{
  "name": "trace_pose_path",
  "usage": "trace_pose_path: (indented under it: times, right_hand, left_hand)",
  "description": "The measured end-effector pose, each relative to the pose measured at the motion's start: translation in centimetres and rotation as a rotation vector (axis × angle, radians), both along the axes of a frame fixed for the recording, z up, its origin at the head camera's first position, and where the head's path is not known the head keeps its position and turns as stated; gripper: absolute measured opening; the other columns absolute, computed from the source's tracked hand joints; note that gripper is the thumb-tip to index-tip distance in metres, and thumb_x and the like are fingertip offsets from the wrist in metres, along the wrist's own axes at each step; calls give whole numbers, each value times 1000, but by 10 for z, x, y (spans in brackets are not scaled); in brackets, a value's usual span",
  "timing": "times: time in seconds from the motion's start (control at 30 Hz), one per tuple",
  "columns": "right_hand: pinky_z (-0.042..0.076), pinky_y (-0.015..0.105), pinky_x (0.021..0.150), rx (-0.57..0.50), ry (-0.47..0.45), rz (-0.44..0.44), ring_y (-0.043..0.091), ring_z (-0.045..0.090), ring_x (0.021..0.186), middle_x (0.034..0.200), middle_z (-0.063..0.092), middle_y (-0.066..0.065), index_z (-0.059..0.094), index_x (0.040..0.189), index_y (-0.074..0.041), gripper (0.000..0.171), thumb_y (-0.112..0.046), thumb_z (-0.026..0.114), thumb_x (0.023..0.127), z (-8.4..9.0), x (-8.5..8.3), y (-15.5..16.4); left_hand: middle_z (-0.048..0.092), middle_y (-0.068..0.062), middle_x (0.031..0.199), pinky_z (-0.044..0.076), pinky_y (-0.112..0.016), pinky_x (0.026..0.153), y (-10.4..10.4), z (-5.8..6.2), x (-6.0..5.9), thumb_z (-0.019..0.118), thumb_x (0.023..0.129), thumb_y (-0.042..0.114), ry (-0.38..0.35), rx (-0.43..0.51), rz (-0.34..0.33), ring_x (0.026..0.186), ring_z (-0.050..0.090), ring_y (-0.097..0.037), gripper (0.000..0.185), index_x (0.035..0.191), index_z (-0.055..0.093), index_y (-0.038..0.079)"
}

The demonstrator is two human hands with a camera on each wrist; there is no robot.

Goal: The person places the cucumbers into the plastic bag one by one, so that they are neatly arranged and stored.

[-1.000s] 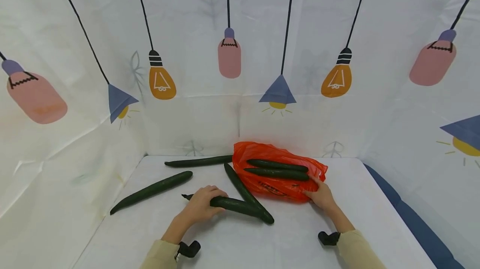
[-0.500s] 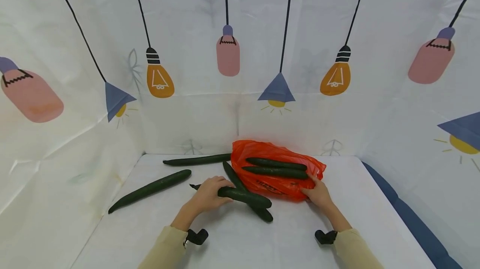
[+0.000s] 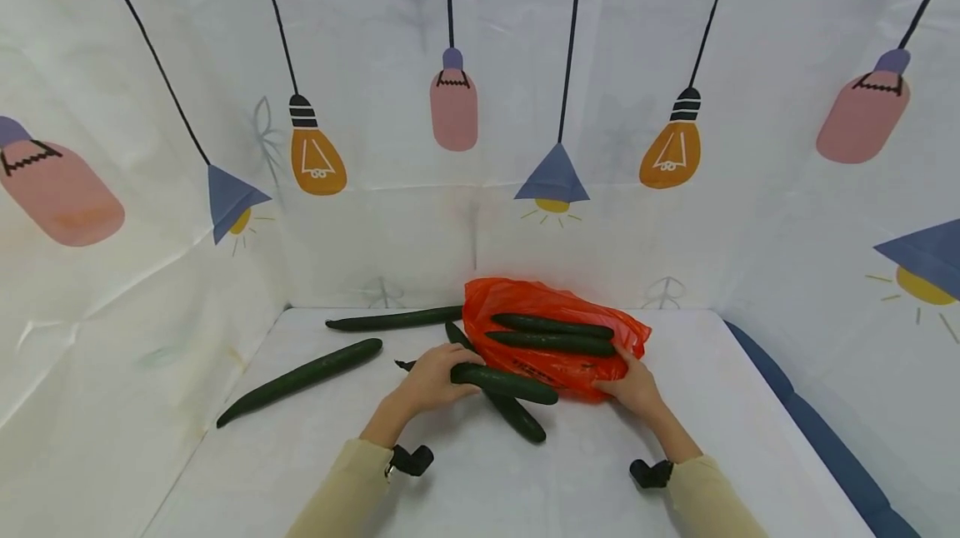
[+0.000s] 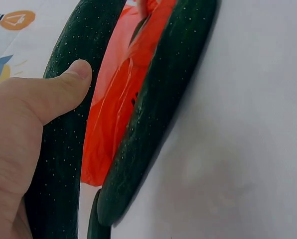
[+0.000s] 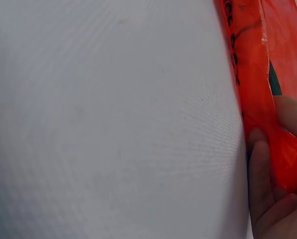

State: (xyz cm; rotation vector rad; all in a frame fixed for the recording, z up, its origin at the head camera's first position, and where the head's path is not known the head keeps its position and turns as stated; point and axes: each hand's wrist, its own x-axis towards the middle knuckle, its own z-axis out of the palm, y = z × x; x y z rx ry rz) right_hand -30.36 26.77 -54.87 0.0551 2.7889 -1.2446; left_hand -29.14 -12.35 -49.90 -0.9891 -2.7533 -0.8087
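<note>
My left hand (image 3: 435, 380) grips a dark green cucumber (image 3: 510, 384) near its stem end. In the left wrist view the thumb presses along that cucumber (image 4: 64, 149). Under the held one, in the head view, a second cucumber (image 3: 521, 421) lies slanted on the table, its far end beside the red plastic bag (image 3: 525, 295). Two cucumbers (image 3: 551, 343) lie side by side at the bag's opening. My right hand (image 3: 636, 388) holds the bag's right edge, and the right wrist view has the thin plastic (image 5: 283, 164) between thumb and fingers.
One cucumber (image 3: 393, 321) lies at the back of the white table (image 3: 585, 480), its right end against the bag. Another cucumber (image 3: 300, 380) rests at the left. White sheets printed with lamps (image 3: 555, 176) hang behind and at both sides.
My left hand has moved right and away from me with its cucumber, bringing the front end up to the bag. The right hand stays at the bag's edge.
</note>
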Motion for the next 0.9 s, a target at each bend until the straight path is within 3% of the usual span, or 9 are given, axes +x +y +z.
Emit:
trace_pose_path:
  times: [0.2,0.43,0.9]
  right_hand:
    - [24,66,103,-20,12,26,51,23,135,149,27,32,19,154,-4,97,-32,78,83,2,-6,-2]
    - [24,68,102,-17,-17,13,52,23,134,148,27,34,17,155,-4,100,-35,78,82,0,1,-1]
    - [20,66,105,-37,17,9,51,23,135,148,29,33,22,153,-1,99,-37,80,80,0,5,2]
  left_hand:
    - [61,12,110,47,-35,87,8,6,-7,78,83,38,-11,-4,2,99,55,-10,35,115,67,29]
    - [62,14,110,47,-34,88,19,4,-8,75,84,43,-25,-31,-41,100,55,-9,35,115,68,27]
    - [62,11,107,47,-33,86,44,10,-17,77,83,39,9,0,-57,97,56,-9,35,114,67,27]
